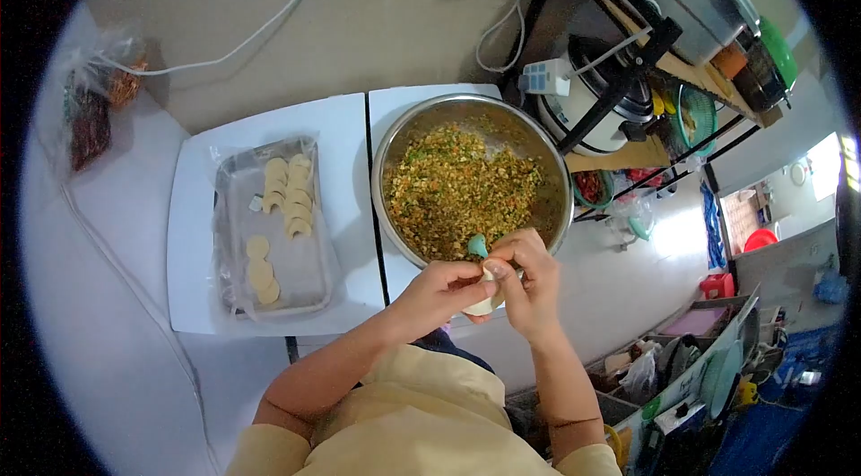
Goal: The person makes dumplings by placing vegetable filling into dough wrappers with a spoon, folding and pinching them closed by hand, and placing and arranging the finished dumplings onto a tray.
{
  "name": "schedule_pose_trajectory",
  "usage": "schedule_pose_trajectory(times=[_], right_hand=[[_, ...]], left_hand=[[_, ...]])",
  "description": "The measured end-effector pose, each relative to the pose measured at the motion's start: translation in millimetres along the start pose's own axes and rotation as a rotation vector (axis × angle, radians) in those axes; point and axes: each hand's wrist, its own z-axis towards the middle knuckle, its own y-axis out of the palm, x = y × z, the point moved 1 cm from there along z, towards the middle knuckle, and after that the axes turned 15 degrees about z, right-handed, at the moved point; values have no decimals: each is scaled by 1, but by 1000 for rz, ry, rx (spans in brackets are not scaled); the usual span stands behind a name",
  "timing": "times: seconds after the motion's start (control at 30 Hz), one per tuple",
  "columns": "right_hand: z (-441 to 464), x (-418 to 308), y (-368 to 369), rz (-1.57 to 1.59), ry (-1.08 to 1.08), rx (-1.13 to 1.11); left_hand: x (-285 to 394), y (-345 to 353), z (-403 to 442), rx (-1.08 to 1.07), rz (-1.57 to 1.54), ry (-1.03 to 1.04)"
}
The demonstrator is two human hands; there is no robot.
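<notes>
Near the front rim of a big steel bowl (384, 216), my left hand (441, 292) and my right hand (529, 283) meet with fingers closed. Both grip a pale dumpling (485, 302), its dough partly covered by my fingers. Chopped filling (457, 184), yellow-brown with green and orange bits, lies in the bowl. The end of a teal spoon (477, 245) shows just beyond my fingertips. Whether my right hand holds the spoon too, I cannot tell. To the left, a plastic-lined metal tray (314, 292) carries several finished dumplings (299, 198) in overlapping rows and a few pale pieces (258, 265) lower down.
Bowl and tray stand on a white table (193, 243) with a dark seam between its halves. A black-framed shelf (659, 45) on the right bears pots and a white rice cooker (583, 117). A plastic bag (85, 117) hangs at far left. Cluttered crates (628, 395) fill the lower right.
</notes>
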Motion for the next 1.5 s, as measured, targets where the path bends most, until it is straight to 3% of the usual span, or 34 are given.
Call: schedule_pose_trajectory(times=[0.13, 0.23, 0.3, 0.43, 0.53, 0.6, 0.63, 0.8, 0.9, 1.03, 1.1, 1.13, 1.2, 1.27, 1.5], right_hand=[[4, -4, 0, 50, 126, -6], [12, -10, 2, 44, 14, -98], [14, -13, 4, -166, -59, -202], [12, -16, 15, -256, -117, -190], [14, -17, 26, -142, -37, -246], [8, -19, 41, 540, 366, 153], [6, -17, 39, 608, 439, 128], [0, -15, 68, 582, 350, 197], [3, -17, 79, 266, 157, 139], [7, -19, 92, 283, 239, 27], [8, -26, 101, 848, 510, 239], [7, -26, 105, 848, 512, 239], [3, -25, 112, 572, 314, 168], [0, -22, 119, 595, 318, 170], [4, -24, 129, 102, 211, 107]], left_hand=[[5, -5, -5, 34, -33, -16], [6, -6, -7, 48, -51, -15], [4, -8, -8, 1, -64, -23], [5, -15, -16, 2, -23, -8], [10, -22, -23, 35, -28, 7], [12, -27, -27, 160, 11, -21], [13, -30, -29, 160, 10, -19], [10, -35, -38, 157, -94, 35], [10, -43, -47, 120, -53, 33], [10, -57, -58, 125, -56, -8], [11, -61, -63, 191, -112, 28], [11, -63, -65, 255, -167, 68], [8, -65, -68, 280, -185, 95], [8, -69, -71, 299, -203, 121], [6, -94, -90, 271, -205, 76]])
